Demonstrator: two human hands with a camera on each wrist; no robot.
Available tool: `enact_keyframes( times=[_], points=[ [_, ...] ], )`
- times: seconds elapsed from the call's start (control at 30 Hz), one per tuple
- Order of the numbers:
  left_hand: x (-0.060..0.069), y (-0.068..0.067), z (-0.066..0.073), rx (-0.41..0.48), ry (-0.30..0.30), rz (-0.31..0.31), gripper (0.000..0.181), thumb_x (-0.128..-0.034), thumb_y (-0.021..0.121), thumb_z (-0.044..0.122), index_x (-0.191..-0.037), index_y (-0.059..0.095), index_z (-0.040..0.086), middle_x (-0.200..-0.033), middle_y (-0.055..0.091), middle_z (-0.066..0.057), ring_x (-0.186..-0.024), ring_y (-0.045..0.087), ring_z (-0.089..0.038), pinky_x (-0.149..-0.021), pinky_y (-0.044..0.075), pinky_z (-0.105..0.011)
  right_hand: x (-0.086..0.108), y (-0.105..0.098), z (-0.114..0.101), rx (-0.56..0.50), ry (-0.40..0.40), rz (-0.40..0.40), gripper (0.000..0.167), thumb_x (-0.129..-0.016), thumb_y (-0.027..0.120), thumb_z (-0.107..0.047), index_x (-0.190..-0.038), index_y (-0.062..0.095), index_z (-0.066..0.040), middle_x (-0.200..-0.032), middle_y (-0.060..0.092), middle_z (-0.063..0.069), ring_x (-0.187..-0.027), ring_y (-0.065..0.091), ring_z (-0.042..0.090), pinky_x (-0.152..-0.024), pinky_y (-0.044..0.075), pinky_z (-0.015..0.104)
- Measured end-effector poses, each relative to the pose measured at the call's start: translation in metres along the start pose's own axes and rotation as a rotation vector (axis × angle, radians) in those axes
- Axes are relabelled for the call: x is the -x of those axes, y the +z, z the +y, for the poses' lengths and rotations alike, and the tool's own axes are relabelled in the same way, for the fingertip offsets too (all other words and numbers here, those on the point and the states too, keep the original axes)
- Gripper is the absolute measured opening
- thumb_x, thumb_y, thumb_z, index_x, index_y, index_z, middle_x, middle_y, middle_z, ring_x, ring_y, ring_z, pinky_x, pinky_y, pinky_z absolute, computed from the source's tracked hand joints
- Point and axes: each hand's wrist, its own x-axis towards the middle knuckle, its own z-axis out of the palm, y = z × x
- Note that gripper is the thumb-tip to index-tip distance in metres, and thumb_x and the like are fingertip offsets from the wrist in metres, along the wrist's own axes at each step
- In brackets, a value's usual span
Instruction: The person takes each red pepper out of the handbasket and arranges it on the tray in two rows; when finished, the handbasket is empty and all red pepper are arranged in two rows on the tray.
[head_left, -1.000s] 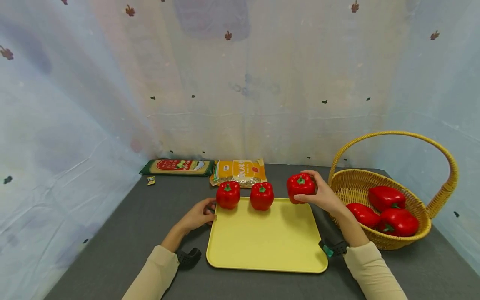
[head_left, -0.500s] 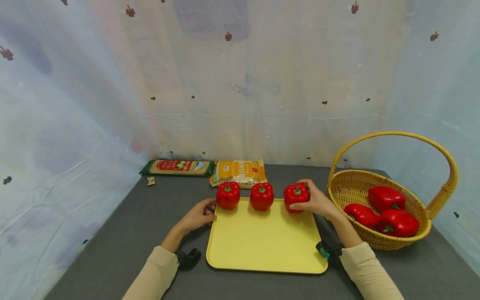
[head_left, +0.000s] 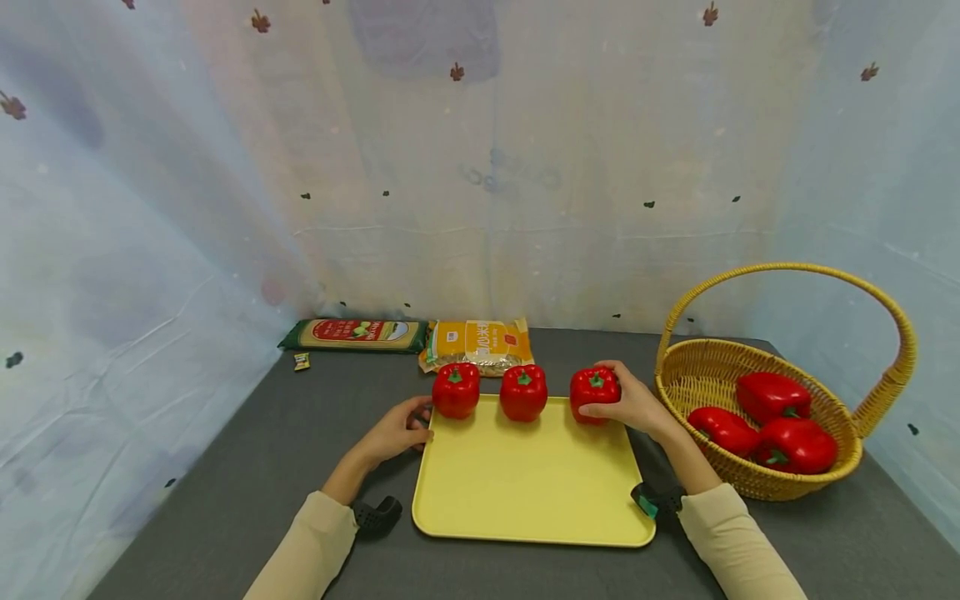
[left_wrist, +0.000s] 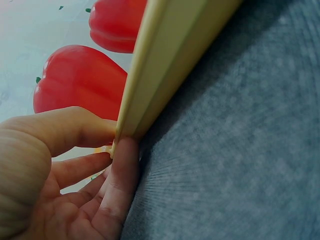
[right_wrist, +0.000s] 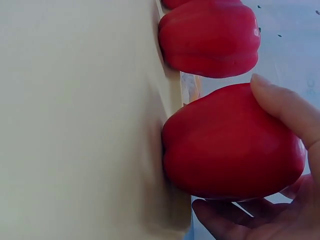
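Note:
My right hand (head_left: pixel 636 407) holds a red bell pepper (right_wrist: pixel 230 145) between thumb and fingers, upright at the far right corner of the yellow tray (head_left: pixel 532 483). In the right wrist view the pepper's base meets the tray. Along the tray's far edge stand two more red bell peppers, one at the left corner (head_left: pixel 456 391) and one in the middle (head_left: pixel 524 392). At the tray's left edge, my left hand (head_left: pixel 393 430) pinches the rim, its thumb above and a finger against the outer side, as the left wrist view shows.
To the right stands a yellow wicker basket (head_left: pixel 765 487) with a tall handle, holding several red peppers. Behind the tray lie an orange food bag (head_left: pixel 480 340) and a green packet (head_left: pixel 360 333). A tiny yellow packet (head_left: pixel 302 361) sits on the grey table at the left.
My right hand has lowered its bell pepper onto the tray's far right corner, shifting slightly left, and still holds it. My left hand has stayed at the rim.

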Motion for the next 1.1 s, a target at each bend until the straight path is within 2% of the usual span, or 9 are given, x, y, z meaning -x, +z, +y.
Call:
enact_keyframes(
  times=[0.17,0.43,0.67,0.87,1.1],
  points=[
    [0.0,0.0,0.0,0.0,-0.004,-0.002,0.059,-0.0855,0.062,0.004,-0.137,0.035,-0.005,-0.11,0.047,-0.018,-0.074,0.056,-0.019,-0.064,0.053,-0.034,0.002,0.001,-0.005,-0.008,0.015,-0.01,0.09,-0.077,0.076,-0.027,-0.145,0.021,-0.006,-0.132,0.042,0.025,-0.113,0.048,0.041,-0.087,0.047,0.05],
    [-0.001,-0.001,0.001,0.003,-0.004,0.001,0.059,-0.0846,0.061,0.003,-0.137,0.035,-0.007,-0.109,0.047,-0.018,-0.074,0.056,-0.019,-0.064,0.053,-0.034,0.014,0.0,-0.038,-0.01,-0.01,-0.025,0.09,-0.078,0.074,-0.016,-0.145,0.016,0.0,-0.133,0.039,0.029,-0.116,0.045,0.045,-0.09,0.044,0.054],
    [-0.002,-0.001,0.003,0.001,-0.01,0.0,0.06,-0.0845,0.062,0.003,-0.137,0.035,-0.007,-0.108,0.048,-0.017,-0.074,0.056,-0.018,-0.064,0.053,-0.034,0.002,-0.005,-0.011,0.021,-0.075,0.015,0.097,-0.077,0.077,-0.025,-0.149,0.013,-0.011,-0.144,0.027,0.024,-0.13,0.029,0.044,-0.099,0.032,0.061],
    [-0.002,-0.001,0.003,0.002,-0.004,-0.003,0.06,-0.0849,0.062,0.004,-0.137,0.035,-0.006,-0.108,0.048,-0.017,-0.074,0.056,-0.019,-0.065,0.052,-0.034,0.008,-0.017,-0.021,0.007,-0.158,0.009,0.095,-0.076,0.077,-0.027,-0.148,0.017,-0.012,-0.146,0.025,0.022,-0.134,0.023,0.044,-0.104,0.023,0.06],
    [0.0,0.0,0.001,0.001,0.005,-0.006,0.059,-0.0855,0.061,0.003,-0.137,0.035,-0.006,-0.109,0.047,-0.018,-0.075,0.056,-0.019,-0.065,0.053,-0.033,0.02,-0.037,-0.032,-0.005,-0.218,0.008,0.086,-0.079,0.075,-0.022,-0.147,0.023,-0.013,-0.145,0.029,0.018,-0.132,0.03,0.04,-0.102,0.028,0.059]
  ],
)
